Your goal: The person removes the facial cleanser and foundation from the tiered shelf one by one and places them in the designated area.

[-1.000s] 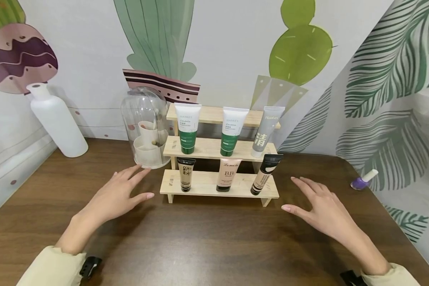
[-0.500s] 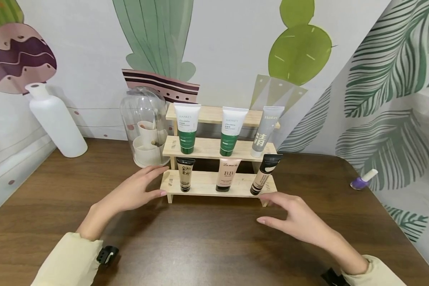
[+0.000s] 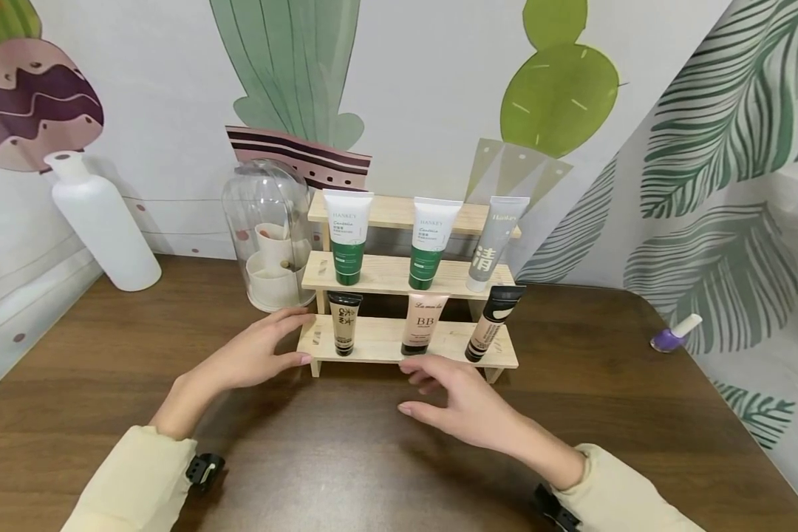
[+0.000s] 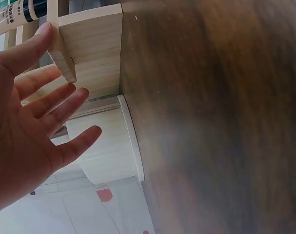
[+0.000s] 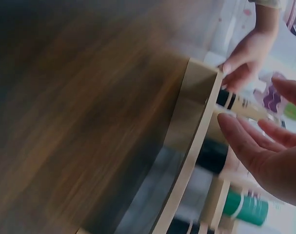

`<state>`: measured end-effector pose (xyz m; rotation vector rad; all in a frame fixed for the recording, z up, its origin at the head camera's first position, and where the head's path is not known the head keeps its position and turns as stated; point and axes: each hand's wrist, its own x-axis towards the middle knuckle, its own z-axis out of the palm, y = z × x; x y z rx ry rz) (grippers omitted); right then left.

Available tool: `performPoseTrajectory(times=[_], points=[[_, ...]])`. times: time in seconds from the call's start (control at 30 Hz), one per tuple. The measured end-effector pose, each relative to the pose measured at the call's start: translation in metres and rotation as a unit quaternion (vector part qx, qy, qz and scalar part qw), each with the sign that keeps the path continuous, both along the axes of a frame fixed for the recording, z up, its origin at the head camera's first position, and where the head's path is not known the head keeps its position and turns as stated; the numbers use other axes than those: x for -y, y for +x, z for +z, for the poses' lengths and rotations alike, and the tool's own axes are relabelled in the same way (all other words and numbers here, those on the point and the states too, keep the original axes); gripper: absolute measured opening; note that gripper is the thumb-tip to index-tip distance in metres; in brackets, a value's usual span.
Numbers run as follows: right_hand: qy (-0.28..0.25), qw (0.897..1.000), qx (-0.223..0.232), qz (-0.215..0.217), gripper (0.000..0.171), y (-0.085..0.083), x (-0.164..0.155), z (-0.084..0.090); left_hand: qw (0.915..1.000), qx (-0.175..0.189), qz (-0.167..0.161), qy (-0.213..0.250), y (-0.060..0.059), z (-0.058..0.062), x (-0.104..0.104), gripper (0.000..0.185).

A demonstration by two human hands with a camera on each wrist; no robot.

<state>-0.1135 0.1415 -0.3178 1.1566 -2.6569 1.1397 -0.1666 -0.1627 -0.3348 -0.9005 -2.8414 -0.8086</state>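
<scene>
A three-tier wooden display rack [image 3: 448,343] stands on the table. Its lowest shelf carries a small beige tube with a black cap [image 3: 344,325], a pink BB cream tube [image 3: 424,324] and a tilted black-topped tube [image 3: 493,325]. Two white-and-green tubes [image 3: 349,236] and a grey tube [image 3: 497,240] stand on the middle shelf. At the rack's left end is my left hand [image 3: 256,355], fingers spread; the thumb [image 4: 33,46] meets the lowest shelf's edge in the left wrist view. Before the BB cream tube hovers my right hand [image 3: 462,403], fingers loosely bent, holding nothing.
Behind my left hand stands a clear dome [image 3: 266,199] over white cups [image 3: 271,277]. A white bottle [image 3: 106,225] leans at the back left. Purple nail polish [image 3: 670,338] lies tilted near the table's right edge. A patterned cloth [image 3: 425,96] hangs behind.
My left hand has moved right to the rack's end. My right hand has travelled left from beyond the rack's right end to the front of the BB cream tube. The tubes have stayed put.
</scene>
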Motion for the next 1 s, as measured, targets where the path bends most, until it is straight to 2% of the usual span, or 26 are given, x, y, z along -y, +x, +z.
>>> performPoseTrajectory(times=[0.17, 0.3, 0.67, 1.0], points=[[-0.022, 0.999, 0.03, -0.013, 0.043, -0.008, 0.026, 0.002, 1.0, -0.001, 0.001, 0.0, 0.001, 0.001, -0.001, 0.054], [-0.049, 0.998, 0.038, -0.028, 0.044, -0.016, 0.043, 0.002, 1.0, -0.001, 0.003, -0.001, 0.001, 0.001, -0.001, 0.054], [-0.082, 0.994, 0.038, -0.066, 0.04, -0.03, 0.075, -0.006, 1.0, 0.003, 0.004, 0.004, 0.002, 0.002, -0.001, 0.053], [-0.096, 0.992, 0.006, -0.085, 0.03, -0.04, 0.086, -0.007, 0.9999, 0.009, 0.01, -0.003, -0.001, 0.0, 0.0, 0.053]])
